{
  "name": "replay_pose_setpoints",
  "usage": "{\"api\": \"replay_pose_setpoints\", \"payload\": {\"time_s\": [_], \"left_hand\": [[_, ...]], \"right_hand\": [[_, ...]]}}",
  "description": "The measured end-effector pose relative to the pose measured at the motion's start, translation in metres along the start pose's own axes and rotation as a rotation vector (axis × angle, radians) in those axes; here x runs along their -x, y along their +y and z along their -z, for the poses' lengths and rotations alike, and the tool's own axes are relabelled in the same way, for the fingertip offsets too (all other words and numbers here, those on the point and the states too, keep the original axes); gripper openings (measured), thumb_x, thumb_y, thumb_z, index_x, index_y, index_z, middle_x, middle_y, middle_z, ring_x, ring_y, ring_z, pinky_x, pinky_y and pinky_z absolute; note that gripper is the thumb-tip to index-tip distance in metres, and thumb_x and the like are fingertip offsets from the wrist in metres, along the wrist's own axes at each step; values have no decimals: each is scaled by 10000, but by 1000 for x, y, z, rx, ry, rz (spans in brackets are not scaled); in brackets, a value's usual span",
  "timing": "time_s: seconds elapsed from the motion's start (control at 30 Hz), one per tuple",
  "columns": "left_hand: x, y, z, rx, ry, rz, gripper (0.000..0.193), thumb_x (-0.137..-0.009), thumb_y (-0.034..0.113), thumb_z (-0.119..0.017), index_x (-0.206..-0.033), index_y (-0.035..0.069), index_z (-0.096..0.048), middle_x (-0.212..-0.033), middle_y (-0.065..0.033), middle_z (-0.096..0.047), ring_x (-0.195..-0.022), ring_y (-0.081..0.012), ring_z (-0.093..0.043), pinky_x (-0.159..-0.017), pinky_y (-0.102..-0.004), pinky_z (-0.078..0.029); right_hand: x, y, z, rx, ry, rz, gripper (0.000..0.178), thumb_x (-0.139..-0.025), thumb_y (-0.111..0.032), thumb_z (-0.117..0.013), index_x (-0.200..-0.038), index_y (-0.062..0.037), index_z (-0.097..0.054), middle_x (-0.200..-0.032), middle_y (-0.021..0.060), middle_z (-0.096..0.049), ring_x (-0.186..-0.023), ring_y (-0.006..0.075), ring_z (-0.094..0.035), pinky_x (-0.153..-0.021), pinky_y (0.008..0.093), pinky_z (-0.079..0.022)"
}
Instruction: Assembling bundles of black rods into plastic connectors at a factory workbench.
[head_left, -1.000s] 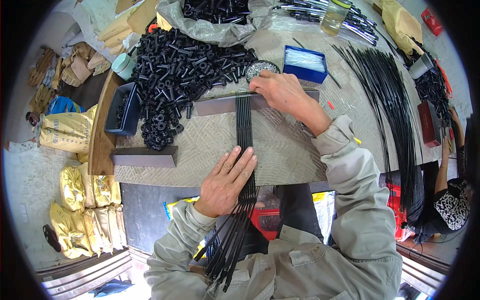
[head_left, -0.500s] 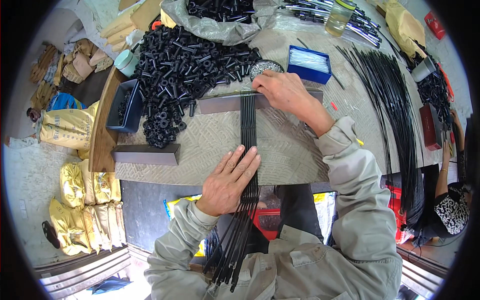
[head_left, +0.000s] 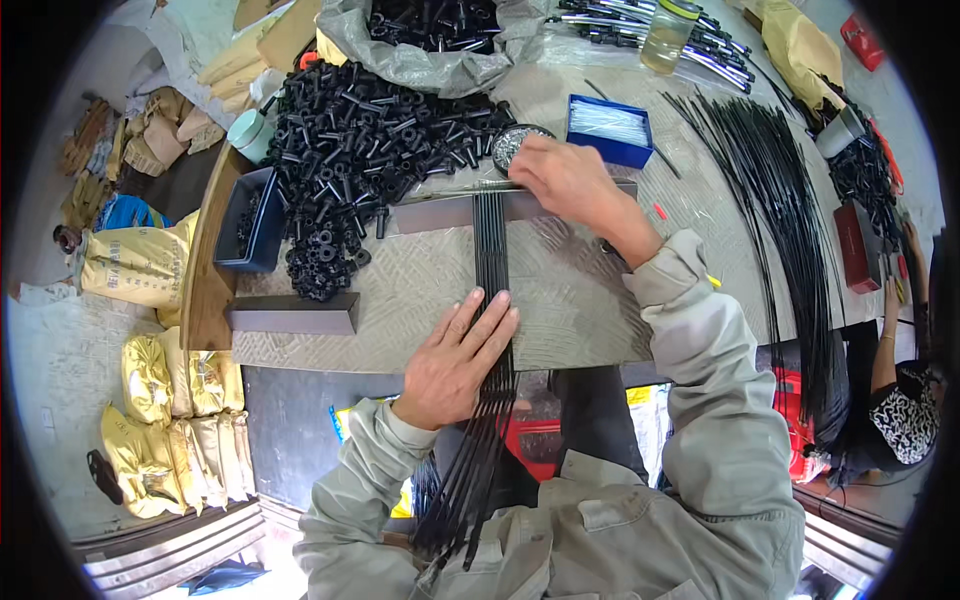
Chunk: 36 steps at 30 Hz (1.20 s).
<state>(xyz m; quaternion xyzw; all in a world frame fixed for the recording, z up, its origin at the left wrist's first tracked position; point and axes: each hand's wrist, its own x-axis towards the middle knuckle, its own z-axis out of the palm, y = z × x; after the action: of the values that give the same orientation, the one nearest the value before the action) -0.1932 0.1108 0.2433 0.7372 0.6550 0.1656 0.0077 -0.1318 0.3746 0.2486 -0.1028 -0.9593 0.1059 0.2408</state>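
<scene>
A row of thin black cables or rods (head_left: 491, 240) lies side by side across the table, its far end on a grey metal bar (head_left: 430, 214) and its near end hanging over the table edge towards my lap. My left hand (head_left: 450, 362) rests flat on the row, fingers stretched out, pressing from above. At the far end of the row my right hand (head_left: 572, 182) is closed, thumb and fingertips together over the bar; what they pinch, if anything, is too small to make out. Just beyond those fingertips sits a round dish of small silvery parts (head_left: 508, 150), partly covered by the hand.
Black plastic fittings (head_left: 380, 130) are heaped at the back left, beside a dark blue bin (head_left: 262, 225). A blue box (head_left: 612, 152) holds thin white sticks. More long black cables (head_left: 775, 190) lie at the right. A second grey bar (head_left: 295, 315) sits near the front left. Another person works at far right.
The view has shifted slightly. My right hand stays at the row's far end with its fingers still pinched, slightly turned; my left hand remains flat on the cables.
</scene>
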Motion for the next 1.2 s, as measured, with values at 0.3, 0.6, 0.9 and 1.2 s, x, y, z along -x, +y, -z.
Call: {"api": "replay_pose_setpoints", "payload": {"time_s": [0.3, 0.6, 0.9, 1.2], "left_hand": [[-1, 0, -7, -88, 42, 19, 735, -738, 476, -554, -1319, 64, -372, -1374, -97, -352, -1273, -306, -317, -1018, -387, -318], [2, -8, -15, -95, 111, -6, 626, -753, 258, -565, -1320, 76, -370, -1377, -88, -349, -1278, -298, -314, -1021, -373, -323], [14, -7, -17, -43, 117, -24, 707, -686, 168, -624, -1332, 85, -348, -1393, -76, -328, -1289, -295, -296, -1033, -374, -305], [9, 7, 7, -166, 102, -27, 788, -701, 419, -657, -1334, 60, -355, -1396, -116, -314, -1303, -312, -266, -1044, -389, -266]], "right_hand": [[1, 85, 53, 336, 50, -441, 82, -760, -200, -582, -787, -134, -624, -839, 69, -611, -765, 287, -606, -628, 400, -470], [-6, 111, 47, 528, -50, -372, 50, -742, -185, -583, -767, -149, -608, -830, 66, -614, -765, 290, -616, -615, 429, -471], [7, 96, 54, 440, 16, -237, 33, -747, -120, -569, -724, -97, -566, -826, 99, -599, -767, 302, -607, -620, 425, -470], [63, -61, 121, -1162, 156, -367, 131, -882, -70, -451, -1000, -30, -412, -978, 86, -534, -706, 134, -575, -602, 253, -462]]}}
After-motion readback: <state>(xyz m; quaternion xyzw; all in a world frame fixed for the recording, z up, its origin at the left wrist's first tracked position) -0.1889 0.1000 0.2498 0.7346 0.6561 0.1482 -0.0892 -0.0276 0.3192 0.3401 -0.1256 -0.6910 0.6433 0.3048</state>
